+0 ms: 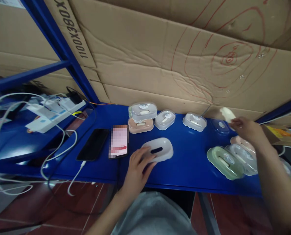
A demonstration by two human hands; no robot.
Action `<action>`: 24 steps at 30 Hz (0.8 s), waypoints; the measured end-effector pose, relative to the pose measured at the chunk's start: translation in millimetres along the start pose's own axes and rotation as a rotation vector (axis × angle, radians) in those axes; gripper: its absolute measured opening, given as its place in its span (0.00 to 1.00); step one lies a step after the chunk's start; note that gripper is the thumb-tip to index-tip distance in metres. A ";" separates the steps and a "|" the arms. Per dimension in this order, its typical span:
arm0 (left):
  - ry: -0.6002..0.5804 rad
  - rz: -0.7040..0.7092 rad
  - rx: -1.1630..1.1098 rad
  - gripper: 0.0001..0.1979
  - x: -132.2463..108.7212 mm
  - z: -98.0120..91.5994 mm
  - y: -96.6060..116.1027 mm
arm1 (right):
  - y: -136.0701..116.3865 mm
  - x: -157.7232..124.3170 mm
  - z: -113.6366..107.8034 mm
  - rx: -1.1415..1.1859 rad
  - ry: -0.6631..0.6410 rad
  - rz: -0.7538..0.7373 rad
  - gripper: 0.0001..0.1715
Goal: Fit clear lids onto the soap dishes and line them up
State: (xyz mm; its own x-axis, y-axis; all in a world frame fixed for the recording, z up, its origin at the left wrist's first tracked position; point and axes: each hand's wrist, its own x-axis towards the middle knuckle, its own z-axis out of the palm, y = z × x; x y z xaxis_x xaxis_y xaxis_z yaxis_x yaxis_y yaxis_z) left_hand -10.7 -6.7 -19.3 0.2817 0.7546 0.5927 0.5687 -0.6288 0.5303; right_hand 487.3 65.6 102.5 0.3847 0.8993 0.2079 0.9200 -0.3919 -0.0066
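My left hand (137, 166) rests on the blue shelf, its fingers curled over the near end of a white oval tray (160, 149) with a dark slot in its middle. Out at the right, my right hand (245, 129) is raised above the shelf and pinches a small cream-white piece (227, 114). Below that hand lie a green oval box (223, 161) and a clear-lidded one (243, 158). Further back, several oval boxes stand in a row: a clear one stacked on a pink one (140, 119), then two pale ones (165, 119) (194, 121).
Two phones lie left of the tray, a dark one (93, 144) on a white cable and a lit one (118, 142). A power strip with tangled white cables (52, 112) fills the left shelf. Cardboard sheets (174, 58) form the back wall. The blue shelf edge (184, 187) runs near me.
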 end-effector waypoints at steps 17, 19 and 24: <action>0.047 0.062 0.109 0.10 16.4 8.7 2.8 | -90.8 -40.0 15.4 -0.090 -0.320 -0.194 0.23; 0.103 0.019 0.189 0.09 15.0 5.7 1.1 | -68.1 -2.5 15.4 -0.159 -0.369 -0.036 0.23; 0.104 -0.038 0.196 0.09 11.9 -0.6 0.2 | -34.1 46.9 31.5 -0.179 -0.389 0.151 0.24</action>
State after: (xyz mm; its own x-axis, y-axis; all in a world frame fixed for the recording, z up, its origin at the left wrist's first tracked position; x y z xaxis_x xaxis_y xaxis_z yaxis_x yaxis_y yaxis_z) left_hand -7.7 2.1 -11.7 0.1814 0.7473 0.6393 0.7194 -0.5440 0.4318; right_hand 476.4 127.3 81.7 0.5452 0.8217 -0.1661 0.8367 -0.5212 0.1680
